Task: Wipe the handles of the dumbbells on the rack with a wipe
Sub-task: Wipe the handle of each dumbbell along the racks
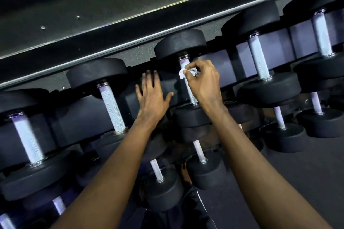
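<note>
A dark rack (83, 117) carries rows of black dumbbells (96, 72). The left hand (152, 96), fingers spread, lies flat on the rack beside the right hand (203, 82), which pinches a crumpled white wipe (187, 71) against a dumbbell handle (191, 93).

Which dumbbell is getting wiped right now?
The middle dumbbell on the top row. The right hand pinches a white wipe against its handle, near the far end. The other handles are bare.
</note>
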`<control>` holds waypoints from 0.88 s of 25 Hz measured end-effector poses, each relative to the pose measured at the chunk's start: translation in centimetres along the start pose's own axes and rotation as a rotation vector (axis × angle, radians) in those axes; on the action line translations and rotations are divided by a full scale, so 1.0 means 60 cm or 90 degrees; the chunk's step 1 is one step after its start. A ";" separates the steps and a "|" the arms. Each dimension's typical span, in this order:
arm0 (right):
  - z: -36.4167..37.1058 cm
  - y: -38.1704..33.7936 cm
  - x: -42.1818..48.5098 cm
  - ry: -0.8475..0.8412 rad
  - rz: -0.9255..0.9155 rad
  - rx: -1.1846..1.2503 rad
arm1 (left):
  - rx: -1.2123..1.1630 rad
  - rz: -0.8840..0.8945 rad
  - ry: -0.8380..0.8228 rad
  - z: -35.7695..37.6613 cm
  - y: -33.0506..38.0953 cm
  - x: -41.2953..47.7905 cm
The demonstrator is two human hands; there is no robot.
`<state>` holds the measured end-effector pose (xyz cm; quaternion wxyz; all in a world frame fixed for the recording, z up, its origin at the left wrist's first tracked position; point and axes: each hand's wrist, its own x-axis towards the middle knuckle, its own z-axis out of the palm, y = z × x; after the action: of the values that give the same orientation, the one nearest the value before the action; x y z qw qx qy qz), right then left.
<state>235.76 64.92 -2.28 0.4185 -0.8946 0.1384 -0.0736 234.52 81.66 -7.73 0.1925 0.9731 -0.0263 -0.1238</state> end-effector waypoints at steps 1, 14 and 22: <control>0.001 -0.001 0.004 -0.002 0.005 0.006 | -0.005 -0.016 0.013 0.008 0.007 -0.008; -0.004 0.015 0.054 -0.206 0.411 0.433 | 0.045 -0.074 0.189 0.103 0.013 -0.020; -0.001 0.010 0.061 -0.186 0.511 0.655 | 0.094 -0.069 0.249 0.117 0.010 -0.015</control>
<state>239.11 63.37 -2.67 0.8012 -0.4607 0.3500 0.1531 231.85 78.58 -13.59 0.1149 0.9901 0.0549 0.0596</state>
